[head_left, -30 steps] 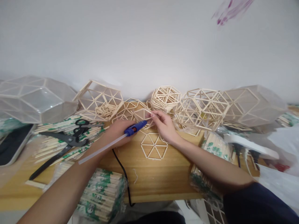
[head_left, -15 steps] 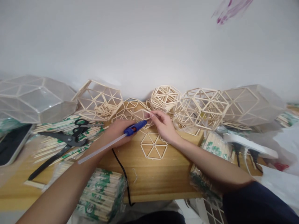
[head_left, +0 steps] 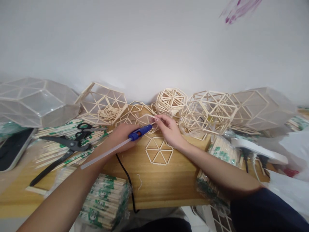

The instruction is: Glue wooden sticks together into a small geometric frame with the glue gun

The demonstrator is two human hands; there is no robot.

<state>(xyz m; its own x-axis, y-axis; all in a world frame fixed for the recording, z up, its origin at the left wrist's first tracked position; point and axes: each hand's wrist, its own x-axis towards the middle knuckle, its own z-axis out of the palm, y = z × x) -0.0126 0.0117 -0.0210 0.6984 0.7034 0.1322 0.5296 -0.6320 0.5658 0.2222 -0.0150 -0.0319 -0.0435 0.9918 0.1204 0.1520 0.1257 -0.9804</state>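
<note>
The left hand (head_left: pixel 122 133) grips a blue hot-glue gun (head_left: pixel 140 132), its nozzle touching a small pale wooden-stick frame (head_left: pixel 145 120) pinched by the right hand (head_left: pixel 170 130) above the wooden worktop (head_left: pixel 156 183).

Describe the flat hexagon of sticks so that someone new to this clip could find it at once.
Start at the wooden board in the middle of the table. Just below the right hand and right of the blue glue gun lies the flat hexagon. Unlike the domed stick frames along the wall, it lies flat and alone, with six spokes meeting at its centre.
</note>
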